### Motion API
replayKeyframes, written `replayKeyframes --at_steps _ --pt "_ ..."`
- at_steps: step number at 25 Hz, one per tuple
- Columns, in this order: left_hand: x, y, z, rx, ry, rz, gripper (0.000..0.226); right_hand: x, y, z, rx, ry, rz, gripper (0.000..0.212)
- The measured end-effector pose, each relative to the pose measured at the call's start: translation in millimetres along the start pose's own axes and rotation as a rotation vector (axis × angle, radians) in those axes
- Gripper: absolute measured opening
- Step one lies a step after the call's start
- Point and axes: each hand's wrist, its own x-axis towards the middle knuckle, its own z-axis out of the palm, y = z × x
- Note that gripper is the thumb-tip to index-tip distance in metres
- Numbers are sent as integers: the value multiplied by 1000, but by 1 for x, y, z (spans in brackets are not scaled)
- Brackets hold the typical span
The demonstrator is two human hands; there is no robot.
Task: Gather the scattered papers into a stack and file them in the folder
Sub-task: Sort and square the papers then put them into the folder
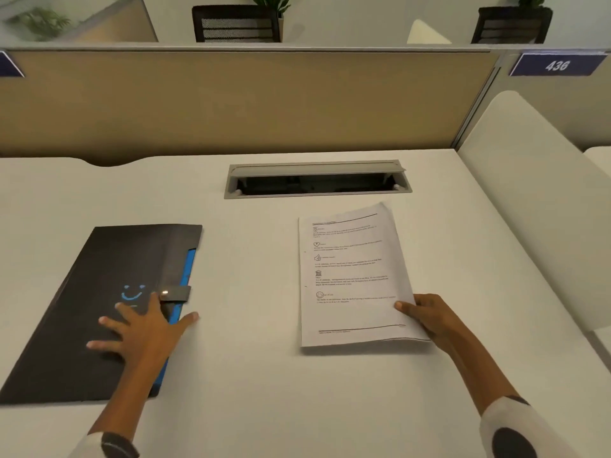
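A dark grey folder [99, 285] with a blue edge, a blue smiley mark and a snap strap lies closed on the left of the white desk. My left hand [142, 328] rests flat on its cover with fingers spread, the thumb reaching past the folder's right edge. A stack of printed white papers [350, 276] lies to the right of centre. My right hand [426, 314] grips the stack at its lower right corner, thumb on top of the top sheet, fingers underneath.
A grey cable tray [317, 178] with its lid raised is set into the desk [258, 375] behind the papers. A tan partition [231, 104] runs along the back. A white divider [535, 193] bounds the right side.
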Motion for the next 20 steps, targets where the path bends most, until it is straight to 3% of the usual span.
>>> replayKeyframes --at_steps 2,9,12,16,20 --pt "-5 -12 10 43 -80 9 90 2 2 0 1 4 27 25" --pt "7 -30 3 93 -49 123 80 0 -1 0 25 -14 63 27" --pt "2 -39 -3 64 -14 99 88 -2 -2 -1 29 -21 68 31" --pt "-7 -54 -3 99 -82 32 112 -4 -3 -2 26 -13 96 55" --pt "-17 -47 -1 102 -80 113 112 -6 -7 -5 93 29 112 43"
